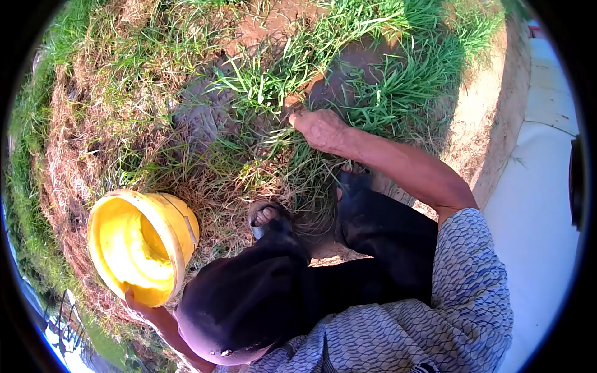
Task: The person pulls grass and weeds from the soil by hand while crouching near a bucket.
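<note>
On the left, a yellow bucket is tilted with its mouth toward me. My left hand grips its lower rim, the thumb showing inside. Sunlight glows on the bucket's inner wall; a paler patch shows there, and I cannot tell whether it is contents or light. Out in front, over the grass, is my right hand, its fingers curled closed. Whatever they may hold is hidden. Green grass blades and a patch of wet mud lie just beyond that hand.
My feet stand on dry, flattened grass below the hands. Brown straw covers the ground to the left. Along the right runs a bare earth strip beside a white surface.
</note>
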A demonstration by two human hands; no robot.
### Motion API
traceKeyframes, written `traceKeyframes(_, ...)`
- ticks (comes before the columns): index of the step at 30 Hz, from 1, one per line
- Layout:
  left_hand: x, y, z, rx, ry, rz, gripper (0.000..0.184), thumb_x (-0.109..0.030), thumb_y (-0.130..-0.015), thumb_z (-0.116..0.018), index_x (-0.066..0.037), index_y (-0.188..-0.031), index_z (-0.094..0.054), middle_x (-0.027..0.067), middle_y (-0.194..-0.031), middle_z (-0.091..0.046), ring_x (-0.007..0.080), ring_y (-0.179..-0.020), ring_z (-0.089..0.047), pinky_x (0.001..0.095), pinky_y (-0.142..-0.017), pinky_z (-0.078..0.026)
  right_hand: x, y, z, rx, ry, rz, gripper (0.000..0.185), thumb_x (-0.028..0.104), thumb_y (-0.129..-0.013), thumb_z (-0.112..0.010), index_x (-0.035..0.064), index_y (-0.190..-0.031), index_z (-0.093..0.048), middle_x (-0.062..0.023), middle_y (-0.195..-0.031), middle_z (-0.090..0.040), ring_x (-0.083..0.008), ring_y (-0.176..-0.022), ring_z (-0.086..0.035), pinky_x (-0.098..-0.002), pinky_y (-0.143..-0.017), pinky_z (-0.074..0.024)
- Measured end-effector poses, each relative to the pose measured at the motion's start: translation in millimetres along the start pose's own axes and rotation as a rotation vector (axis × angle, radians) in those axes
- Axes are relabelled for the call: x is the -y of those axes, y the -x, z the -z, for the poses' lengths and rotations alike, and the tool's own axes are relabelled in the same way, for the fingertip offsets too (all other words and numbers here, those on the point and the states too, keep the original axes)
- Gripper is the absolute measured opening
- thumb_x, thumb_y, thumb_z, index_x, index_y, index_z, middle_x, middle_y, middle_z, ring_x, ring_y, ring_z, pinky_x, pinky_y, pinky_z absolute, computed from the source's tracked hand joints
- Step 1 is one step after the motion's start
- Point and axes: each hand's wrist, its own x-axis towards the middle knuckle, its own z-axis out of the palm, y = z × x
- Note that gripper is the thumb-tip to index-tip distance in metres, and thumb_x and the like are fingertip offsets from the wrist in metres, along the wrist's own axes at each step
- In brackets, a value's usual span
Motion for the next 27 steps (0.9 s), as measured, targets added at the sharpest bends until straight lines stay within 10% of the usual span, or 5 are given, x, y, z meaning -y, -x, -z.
traceKeyframes(3,11,3,8,0.022,-0.217,-0.161,0.041,-0.029,-0.090,-0.047,0.003,-0.115,-0.049,0.0154,-0.107,-0.045,0.0271,-0.103,-0.049,0.0417,-0.089,-0.048,-14,0,10,0.133,0.070,-0.229,0.032,0.001,-0.078,-0.057,-0.0057,-0.107,-0.047,-0.0245,-0.091,-0.062,-0.0403,-0.079,-0.066,-0.0456,-0.066,-0.0548)
traceKeyframes(12,-15,0,-3,-0.047,0.258,0.290,0.037,-0.029,-0.089,-0.049,0.003,-0.106,-0.054,0.0145,-0.098,-0.048,0.0272,-0.098,-0.052,0.0401,-0.087,-0.048,-48,-4,27,0.345,-0.022,-0.494,0.022,0.009,-0.079,-0.054,-0.0041,-0.091,-0.068,-0.0212,-0.098,-0.068,-0.0361,-0.089,-0.067,-0.0419,-0.081,-0.0531)
traceKeyframes(19,-7,1,-4,-0.088,0.020,0.088,0.029,-0.010,-0.083,-0.064,0.004,-0.106,-0.055,0.0191,-0.103,-0.050,0.0305,-0.099,-0.053,0.0399,-0.086,-0.049,-65,-20,48,0.319,-0.060,-0.072,0.026,0.015,-0.079,-0.053,-0.0021,-0.092,-0.068,-0.0248,-0.097,-0.066,-0.0391,-0.095,-0.064,-0.0442,-0.083,-0.0509)
traceKeyframes(21,12,-1,1,-0.064,0.071,-0.003,0.032,-0.010,-0.082,-0.065,0.004,-0.108,-0.054,0.0196,-0.103,-0.050,0.0307,-0.098,-0.053,0.0404,-0.086,-0.049,-89,-28,49,0.111,-0.173,-0.500,0.024,0.011,-0.079,-0.056,-0.0014,-0.096,-0.067,-0.0253,-0.100,-0.066,-0.0391,-0.097,-0.064,-0.0452,-0.083,-0.0514)
traceKeyframes(27,24,-9,5,-0.047,0.032,0.016,0.038,-0.011,-0.079,-0.068,0.002,-0.111,-0.052,0.0190,-0.102,-0.051,0.0316,-0.098,-0.053,0.0423,-0.085,-0.049,-147,-7,36,0.204,0.124,-0.668,0.026,0.006,-0.078,-0.057,-0.0001,-0.100,-0.067,-0.0250,-0.107,-0.065,-0.0395,-0.102,-0.063,-0.0455,-0.086,-0.0519)
